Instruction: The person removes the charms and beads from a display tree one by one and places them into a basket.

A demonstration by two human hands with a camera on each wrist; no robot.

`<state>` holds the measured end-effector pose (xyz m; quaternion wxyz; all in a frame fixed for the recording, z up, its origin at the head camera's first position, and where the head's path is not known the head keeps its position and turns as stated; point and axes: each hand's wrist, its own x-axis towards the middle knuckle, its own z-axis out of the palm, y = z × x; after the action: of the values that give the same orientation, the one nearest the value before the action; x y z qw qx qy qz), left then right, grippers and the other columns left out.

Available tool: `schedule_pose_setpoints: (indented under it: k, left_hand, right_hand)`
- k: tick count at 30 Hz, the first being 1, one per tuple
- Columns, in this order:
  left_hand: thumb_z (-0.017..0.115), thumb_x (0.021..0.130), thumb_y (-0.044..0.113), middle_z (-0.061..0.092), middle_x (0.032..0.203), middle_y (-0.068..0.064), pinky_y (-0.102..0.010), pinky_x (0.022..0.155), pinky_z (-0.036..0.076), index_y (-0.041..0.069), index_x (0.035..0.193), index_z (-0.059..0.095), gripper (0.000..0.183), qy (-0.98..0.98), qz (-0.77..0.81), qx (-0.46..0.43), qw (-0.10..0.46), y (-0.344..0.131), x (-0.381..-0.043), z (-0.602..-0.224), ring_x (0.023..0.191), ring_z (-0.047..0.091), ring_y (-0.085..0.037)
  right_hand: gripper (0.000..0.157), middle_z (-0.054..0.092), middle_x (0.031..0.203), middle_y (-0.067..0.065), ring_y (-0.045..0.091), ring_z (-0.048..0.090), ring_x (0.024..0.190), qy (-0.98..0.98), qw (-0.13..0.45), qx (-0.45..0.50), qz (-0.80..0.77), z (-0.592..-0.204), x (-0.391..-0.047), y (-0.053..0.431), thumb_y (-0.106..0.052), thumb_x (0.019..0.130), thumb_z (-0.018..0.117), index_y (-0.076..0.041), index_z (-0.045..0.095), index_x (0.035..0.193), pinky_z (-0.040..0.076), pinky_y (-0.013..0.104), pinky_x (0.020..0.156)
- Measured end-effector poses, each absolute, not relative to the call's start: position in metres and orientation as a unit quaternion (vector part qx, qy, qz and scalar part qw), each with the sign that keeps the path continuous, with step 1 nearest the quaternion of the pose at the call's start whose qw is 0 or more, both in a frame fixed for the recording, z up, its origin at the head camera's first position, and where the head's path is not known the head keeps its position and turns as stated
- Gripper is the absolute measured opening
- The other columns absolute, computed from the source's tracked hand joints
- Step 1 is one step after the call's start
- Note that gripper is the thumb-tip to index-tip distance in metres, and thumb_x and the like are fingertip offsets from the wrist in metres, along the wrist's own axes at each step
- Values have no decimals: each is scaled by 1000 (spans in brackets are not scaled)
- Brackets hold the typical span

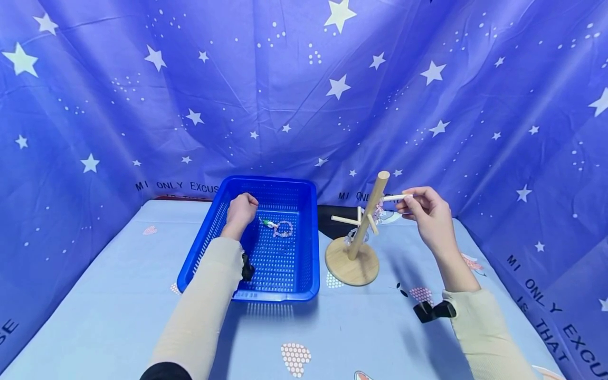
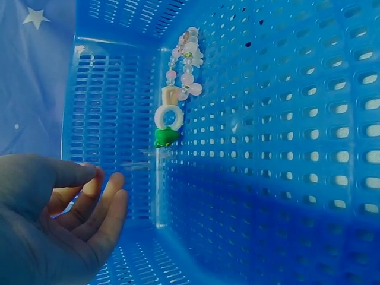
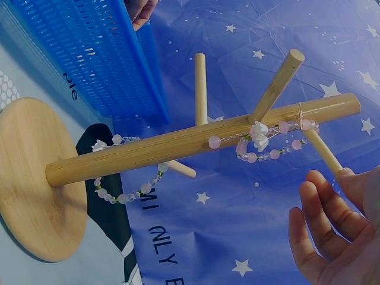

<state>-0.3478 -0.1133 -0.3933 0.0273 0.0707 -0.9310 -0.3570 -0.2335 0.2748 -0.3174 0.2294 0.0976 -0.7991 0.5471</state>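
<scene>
My left hand [image 1: 242, 211] hovers inside the blue plastic basket [image 1: 314, 253], its fingers loosely curled with nothing between them. Close by on the basket floor lies a bracelet [image 1: 284, 229] of pink and clear beads. In the left wrist view its white ring and green charm [image 2: 168, 137] point towards my fingers. On the right, my right hand [image 1: 432, 216] pinches the tip of an upper peg [image 1: 394, 198] on a wooden stand [image 1: 363, 232]. One beaded bracelet [image 3: 275, 155] hangs at that peg's base; another bracelet [image 3: 123, 198] hangs lower, near the round base.
Wooden pegs stick out of the post in several directions, one peg [image 1: 345, 219] towards the basket. A dark flat object [image 1: 332, 219] lies behind the stand. Blue star-printed cloth [image 1: 285, 95] rises behind the light blue table covering [image 1: 266, 343].
</scene>
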Motion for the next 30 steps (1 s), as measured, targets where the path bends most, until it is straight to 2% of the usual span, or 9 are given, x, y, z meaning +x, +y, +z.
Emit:
schedule_pose_setpoints:
  k: [5, 11, 14, 19, 23, 27, 30]
  left_hand:
    - [50, 100, 12, 67, 122, -15, -49, 97, 51, 7, 111, 67, 21, -931, -359, 66, 23, -112, -350, -393, 109, 62, -34]
    - [51, 100, 13, 68, 121, -16, -48, 97, 51, 7, 113, 67, 22, -929, -367, 51, 28, -109, -352, -392, 108, 62, -33]
    - [53, 100, 13, 68, 117, -15, -47, 94, 51, 7, 112, 67, 20, -924, -378, 43, 30, -107, -352, -390, 105, 62, -31]
    - [54, 100, 15, 67, 110, -14, -43, 87, 52, 7, 112, 66, 19, -915, -399, 26, 45, -103, -352, -387, 98, 61, -28]
    - [55, 100, 16, 69, 108, -15, -39, 79, 52, 6, 112, 66, 18, -900, -432, 8, 59, -100, -351, -381, 97, 66, -30]
    - [56, 101, 13, 68, 110, -19, -42, 86, 58, 1, 118, 63, 22, -865, -498, -18, 58, -98, -346, -373, 105, 70, -34]
    - [56, 101, 12, 65, 114, -21, -43, 93, 59, -3, 121, 61, 25, -840, -540, -38, 47, -96, -344, -367, 111, 69, -35]
  right_hand:
    - [10, 71, 78, -18, -2, 70, 73, -794, 231, 102, 553, -317, -233, 278, -11, 102, 56, -6, 62, 108, 59, 16, 69]
    - [9, 70, 78, -19, -3, 69, 73, -797, 232, 96, 549, -315, -232, 279, -11, 102, 55, -12, 62, 107, 59, 15, 69]
    - [10, 70, 78, -19, -3, 69, 73, -799, 232, 93, 547, -313, -232, 280, -11, 102, 55, -8, 62, 108, 59, 15, 69]
    - [20, 69, 78, -20, -3, 69, 74, -804, 231, 89, 540, -312, -230, 279, -11, 102, 54, 5, 58, 114, 59, 15, 70]
    - [25, 68, 77, -21, -3, 69, 73, -808, 232, 88, 535, -312, -230, 278, -10, 102, 54, 10, 56, 117, 59, 15, 70]
    - [27, 68, 77, -22, -2, 69, 74, -810, 228, 89, 533, -313, -230, 276, -11, 102, 54, 11, 56, 118, 59, 16, 70]
    - [28, 68, 78, -22, -2, 69, 75, -810, 224, 89, 535, -315, -230, 274, -12, 102, 54, 11, 56, 119, 59, 16, 70]
